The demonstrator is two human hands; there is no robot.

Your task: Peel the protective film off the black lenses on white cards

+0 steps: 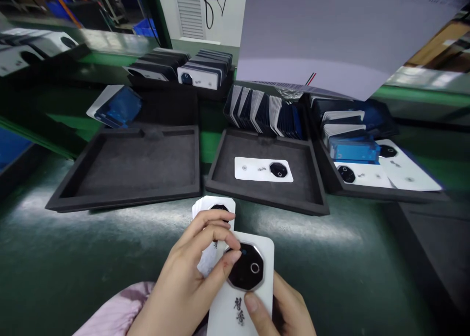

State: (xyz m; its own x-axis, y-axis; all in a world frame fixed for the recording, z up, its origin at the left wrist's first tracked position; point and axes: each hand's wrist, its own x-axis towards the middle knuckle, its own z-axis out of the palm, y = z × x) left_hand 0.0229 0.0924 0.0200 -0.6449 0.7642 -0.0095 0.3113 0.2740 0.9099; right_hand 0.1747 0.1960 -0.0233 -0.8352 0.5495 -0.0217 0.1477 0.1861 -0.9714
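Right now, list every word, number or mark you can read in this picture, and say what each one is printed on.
White phone cover held in both hands: two dark brush-style characters below the camera ring, too stylised to read surely.
White cover in the middle tray: small dark mark, too small to read.
White covers in the right tray: small marks, blurred.
No readable numbers or brands elsewhere.

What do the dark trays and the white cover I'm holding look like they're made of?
Dark trays: probably foam, matte charcoal with a soft, grainy, non-reflective surface. White cover: likely smooth plastic or glass, slightly glossy, with a shiny black camera ring; the exact material is unclear.
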